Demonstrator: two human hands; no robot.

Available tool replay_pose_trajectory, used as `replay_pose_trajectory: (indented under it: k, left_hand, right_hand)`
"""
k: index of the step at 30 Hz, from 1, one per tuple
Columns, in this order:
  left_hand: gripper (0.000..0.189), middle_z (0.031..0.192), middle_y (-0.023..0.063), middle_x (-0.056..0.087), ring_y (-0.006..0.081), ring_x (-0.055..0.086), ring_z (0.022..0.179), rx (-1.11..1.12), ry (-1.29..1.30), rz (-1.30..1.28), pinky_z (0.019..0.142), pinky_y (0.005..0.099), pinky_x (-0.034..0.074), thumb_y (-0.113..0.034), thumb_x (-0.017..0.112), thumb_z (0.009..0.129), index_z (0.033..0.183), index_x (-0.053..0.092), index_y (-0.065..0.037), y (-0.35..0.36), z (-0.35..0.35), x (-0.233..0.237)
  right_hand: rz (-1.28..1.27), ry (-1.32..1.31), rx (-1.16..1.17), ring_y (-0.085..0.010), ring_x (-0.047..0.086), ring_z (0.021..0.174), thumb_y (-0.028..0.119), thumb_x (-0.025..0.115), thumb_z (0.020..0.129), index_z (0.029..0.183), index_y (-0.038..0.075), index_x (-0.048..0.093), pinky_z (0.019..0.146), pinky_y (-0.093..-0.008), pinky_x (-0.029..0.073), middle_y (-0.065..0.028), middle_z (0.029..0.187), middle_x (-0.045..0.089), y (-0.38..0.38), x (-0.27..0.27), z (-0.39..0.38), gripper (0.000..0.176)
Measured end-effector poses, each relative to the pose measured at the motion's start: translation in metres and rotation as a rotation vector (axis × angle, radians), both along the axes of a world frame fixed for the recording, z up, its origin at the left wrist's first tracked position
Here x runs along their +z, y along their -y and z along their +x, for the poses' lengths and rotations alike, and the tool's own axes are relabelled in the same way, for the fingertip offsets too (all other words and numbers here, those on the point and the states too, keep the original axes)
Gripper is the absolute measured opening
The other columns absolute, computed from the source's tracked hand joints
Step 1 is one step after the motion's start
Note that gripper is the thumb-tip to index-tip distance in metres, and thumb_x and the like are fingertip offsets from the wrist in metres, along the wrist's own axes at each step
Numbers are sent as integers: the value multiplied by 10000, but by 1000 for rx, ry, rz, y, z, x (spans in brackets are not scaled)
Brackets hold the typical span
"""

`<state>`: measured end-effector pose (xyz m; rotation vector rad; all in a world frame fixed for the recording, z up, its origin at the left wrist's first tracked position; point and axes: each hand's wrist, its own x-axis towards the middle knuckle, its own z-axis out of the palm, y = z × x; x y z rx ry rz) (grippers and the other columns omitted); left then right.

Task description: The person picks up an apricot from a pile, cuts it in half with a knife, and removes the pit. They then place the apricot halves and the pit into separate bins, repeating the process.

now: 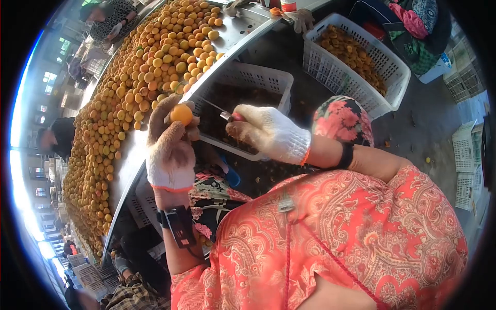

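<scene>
An orange-yellow apricot (181, 114) is held in the fingers of my left hand (173, 139), which wears a stained white glove and is at the metal table's edge. My right hand (268, 132), also gloved, is closed around the reddish handle of a small knife (226, 115). Its thin blade points up and left toward the apricot without touching it. Beneath my hands is a white plastic crate (263, 77) with dark contents that I cannot make out. A large heap of apricots (150, 67) covers the table beyond my left hand.
At the upper right, a white crate (398, 98) holds orange pieces. Gloves (300, 20) lie on the table's far edge. Stacked crates (465, 147) stand at the right. Other people are across the table and at the lower left, apart from my hands.
</scene>
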<state>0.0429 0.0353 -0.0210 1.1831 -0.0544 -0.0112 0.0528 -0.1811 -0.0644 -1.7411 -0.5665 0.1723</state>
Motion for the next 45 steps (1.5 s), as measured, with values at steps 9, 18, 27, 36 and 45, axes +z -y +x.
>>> replay_pose_trajectory:
  k: [9,18,27,36,45]
  left_hand:
    - [452,1087,120,611,172,622,903,85,89,23,748,257,508,8,647,846,1280,523,40,36,-31,12]
    - [334,972,70,618,78,546,712,164,109,168,572,177,398,-9,667,838,1159,576,14,46,-49,24]
    - [317,1083,95,590,106,569,862,283,152,99,680,184,451,50,629,793,1103,572,16,65,-59,33]
    - [361,1065,153,639,192,601,930,100,105,-91,812,269,481,-44,698,857,1189,573,18,57,-54,19]
    - [590,1055,147,629,230,603,961,42,-72,-411,826,314,493,-490,586,962,1285,529,1,75,-46,-4]
  right_hand:
    - [44,-209,127,-136,505,729,233,584,996,966,23,549,675,-329,448,-126,764,563,6,31,-34,215]
    - [-29,-47,148,-89,550,800,168,548,1012,968,16,553,712,-299,480,-87,790,596,12,31,-43,158]
    - [13,-31,142,-204,662,646,277,581,997,929,-5,588,593,-346,500,-122,708,649,13,34,-49,290]
    - [-7,-60,113,-290,684,673,309,562,995,906,-2,566,611,-389,508,-187,737,646,11,34,-53,323]
    - [-25,232,-108,-435,652,873,284,543,954,1047,4,564,724,-502,513,-253,871,665,2,16,-48,296]
